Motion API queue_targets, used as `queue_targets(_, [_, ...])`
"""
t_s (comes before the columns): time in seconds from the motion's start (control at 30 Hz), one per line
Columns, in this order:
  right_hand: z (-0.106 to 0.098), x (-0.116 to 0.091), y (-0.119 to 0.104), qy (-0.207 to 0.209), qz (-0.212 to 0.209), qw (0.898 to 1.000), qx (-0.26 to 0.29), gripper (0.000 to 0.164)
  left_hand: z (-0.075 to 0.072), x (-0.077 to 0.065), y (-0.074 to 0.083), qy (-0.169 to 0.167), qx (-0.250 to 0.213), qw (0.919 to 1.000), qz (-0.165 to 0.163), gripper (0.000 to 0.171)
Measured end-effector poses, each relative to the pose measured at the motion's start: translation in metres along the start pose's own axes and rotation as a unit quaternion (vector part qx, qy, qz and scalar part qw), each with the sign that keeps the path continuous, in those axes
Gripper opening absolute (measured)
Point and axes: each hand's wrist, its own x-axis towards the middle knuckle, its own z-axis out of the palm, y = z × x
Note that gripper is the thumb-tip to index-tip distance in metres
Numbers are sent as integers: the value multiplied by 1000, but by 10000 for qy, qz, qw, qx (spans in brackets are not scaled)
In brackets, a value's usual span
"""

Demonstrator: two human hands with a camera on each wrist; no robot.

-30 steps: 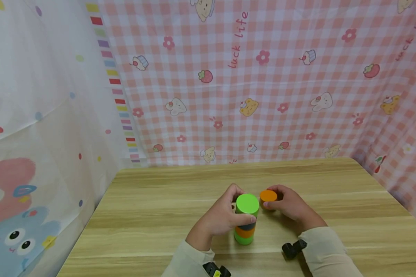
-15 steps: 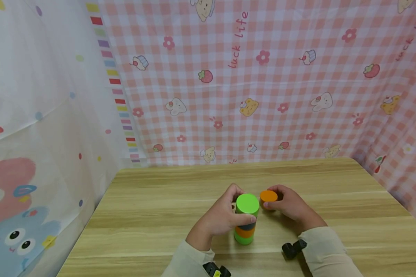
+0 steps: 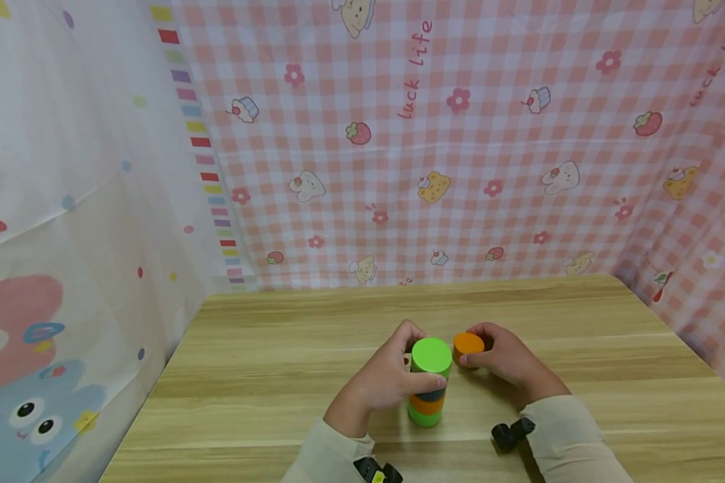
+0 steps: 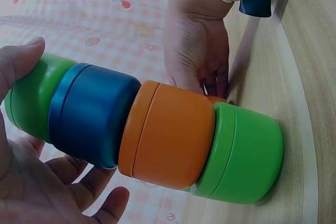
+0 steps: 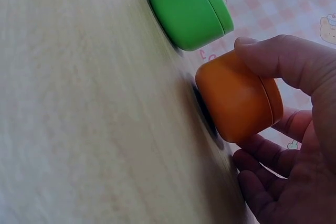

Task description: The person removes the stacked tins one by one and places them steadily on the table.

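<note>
Slight shift of orange jar (image 3: 468, 345) in right hand (image 3: 507, 355) (perhaps off table (image 3: 278, 349)).

We read this as a makeshift recording booth: wood-grain tabletop (image 3: 260, 376), pink gingham cloth (image 3: 411, 154) printed "luck life" behind and along the right, white cartoon-print cloth (image 3: 90, 154) on the left, two black wrist cameras (image 3: 509, 436). Home, lab or studio beyond, we can't tell.
</note>
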Motion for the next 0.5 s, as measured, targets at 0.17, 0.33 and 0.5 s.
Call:
queue_targets(0.17, [1, 1, 1, -10, 7, 10000, 64, 51, 0, 0, 0, 6, 23, 10000, 5, 43])
queue_targets(0.33, [1, 1, 2, -46, -20, 10000, 85, 50, 0, 0, 0, 20, 37, 10000, -7, 43])
queue_targets(0.5, [1, 1, 2, -59, -21, 9999, 99, 50, 0, 0, 0, 18, 36, 10000, -19, 43])
